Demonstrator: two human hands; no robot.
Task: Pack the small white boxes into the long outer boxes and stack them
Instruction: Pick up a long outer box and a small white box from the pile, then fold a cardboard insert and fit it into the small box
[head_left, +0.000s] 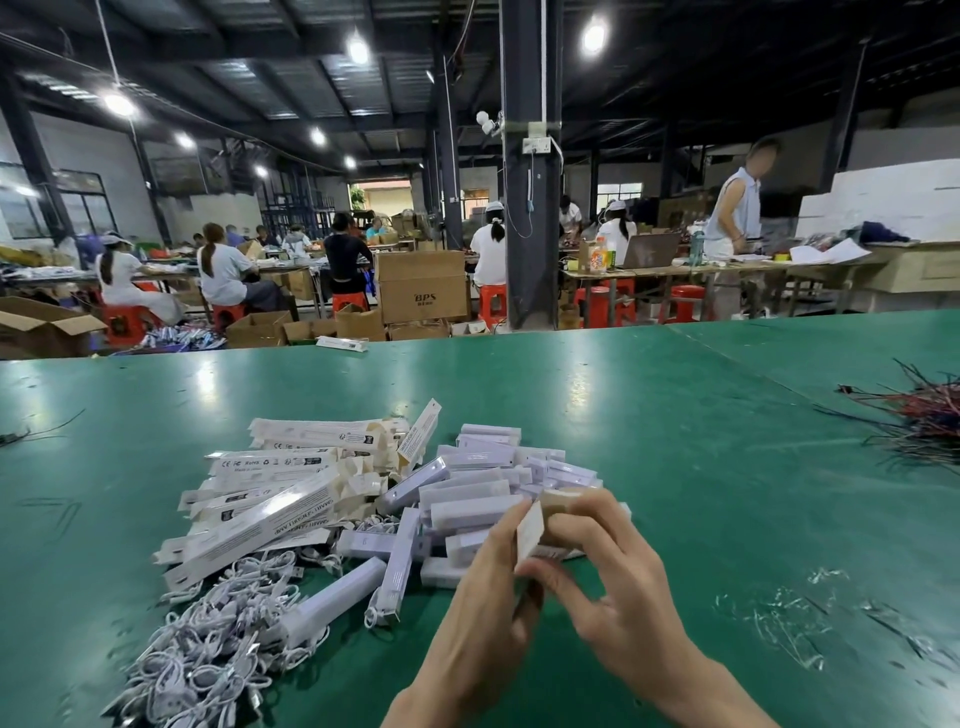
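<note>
Both my hands hold one long outer box end-on above the green table. My left hand grips it from below and the left, with fingers at its open white end flap. My right hand curls round it from the right. Behind my hands lies a heap of small white boxes. To the left is a pile of printed long outer boxes, several with open end flaps. What is inside the held box is hidden.
A tangle of white cables lies at the front left. Clear plastic scraps are scattered at the right, and a bundle of red and dark wires sits at the far right edge. Seated workers and cardboard cartons are beyond the table.
</note>
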